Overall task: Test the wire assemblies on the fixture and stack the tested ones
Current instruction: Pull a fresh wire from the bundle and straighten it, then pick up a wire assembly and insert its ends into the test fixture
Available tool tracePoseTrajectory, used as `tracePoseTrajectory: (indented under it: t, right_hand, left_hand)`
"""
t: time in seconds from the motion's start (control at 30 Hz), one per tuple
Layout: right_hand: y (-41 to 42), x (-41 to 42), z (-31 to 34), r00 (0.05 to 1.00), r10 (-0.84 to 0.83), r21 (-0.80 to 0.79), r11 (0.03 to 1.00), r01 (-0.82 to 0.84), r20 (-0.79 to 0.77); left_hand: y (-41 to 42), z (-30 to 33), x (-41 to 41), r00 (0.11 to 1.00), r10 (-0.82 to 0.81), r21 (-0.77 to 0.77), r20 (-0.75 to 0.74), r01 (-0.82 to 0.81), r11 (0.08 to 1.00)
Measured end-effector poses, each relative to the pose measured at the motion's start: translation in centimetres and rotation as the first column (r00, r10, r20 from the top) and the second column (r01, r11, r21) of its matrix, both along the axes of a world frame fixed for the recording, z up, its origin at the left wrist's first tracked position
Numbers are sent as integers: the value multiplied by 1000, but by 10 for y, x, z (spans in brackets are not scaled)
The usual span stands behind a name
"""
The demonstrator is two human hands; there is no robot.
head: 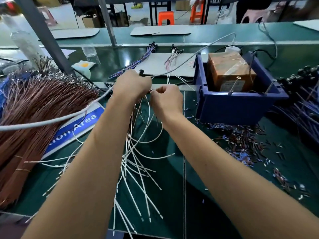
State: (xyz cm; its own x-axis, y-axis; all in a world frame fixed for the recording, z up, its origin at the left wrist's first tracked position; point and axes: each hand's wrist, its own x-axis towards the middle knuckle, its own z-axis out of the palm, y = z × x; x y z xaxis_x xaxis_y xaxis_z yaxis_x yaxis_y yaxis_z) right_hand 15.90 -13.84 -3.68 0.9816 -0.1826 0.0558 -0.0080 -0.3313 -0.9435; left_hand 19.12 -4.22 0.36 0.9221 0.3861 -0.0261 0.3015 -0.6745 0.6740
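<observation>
A blue sign lying on the bench at nine o'clock of the hands reads "Area" in white after a cut-off "...tion", while the label on the brown box at two o'clock is too blurred to read.

Thin white insulated wires; bundled copper-brown wires; purple-blue wire bundle; dark green bench mat; navy plastic bin with brown taped box; blue sign with white lettering; orange plastic stool.
</observation>
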Motion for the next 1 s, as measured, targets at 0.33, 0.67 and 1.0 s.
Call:
tracePoseTrajectory:
  t: [0.33,0.67,1.0]
  right_hand:
    - [-32,-26,-8,988,140,6,990,-140,-66]
    - [-72,-55,-2,912,383,418,860,-294,-147]
    - [-81,-68,-12,877,417,348,880,-324,-239]
  left_hand:
    - [-30,-17,8,998,-7,-238,68,23,971]
    - [-50,-11,-12,959,-271,-320,85,284,904]
    - [-44,-21,-3,995,-90,-33,34,91,995]
